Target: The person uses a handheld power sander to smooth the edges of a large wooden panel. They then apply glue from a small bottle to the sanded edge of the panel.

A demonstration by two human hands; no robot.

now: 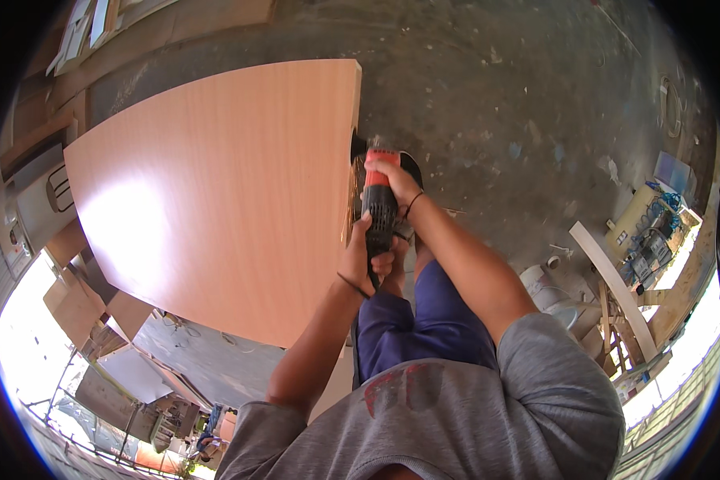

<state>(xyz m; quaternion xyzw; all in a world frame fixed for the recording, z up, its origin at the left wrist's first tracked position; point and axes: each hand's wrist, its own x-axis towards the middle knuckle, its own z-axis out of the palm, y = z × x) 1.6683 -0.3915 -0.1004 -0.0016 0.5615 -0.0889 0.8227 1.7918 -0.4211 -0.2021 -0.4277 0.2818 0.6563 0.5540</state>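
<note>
A red and black angle grinder (382, 184) is gripped in both my hands. My right hand (400, 182) is wrapped round its red front part, and my left hand (360, 260) closes round the black rear end of its body. The grinder's dark head (358, 146) meets the right edge of a large wood-grain panel (240, 176). Part of the head is hidden by the panel, so I cannot make out the disc clearly. Orange-yellow streaks show along the panel's edge below the head.
The dark, stained floor (504, 120) has small scraps scattered over it. At the right, a long pale board (614, 290) leans near a white bucket (546, 286) and a box of tools and cables (652, 240). Cut boards (74, 304) lie at the left. A shoe (412, 166) shows beside the grinder.
</note>
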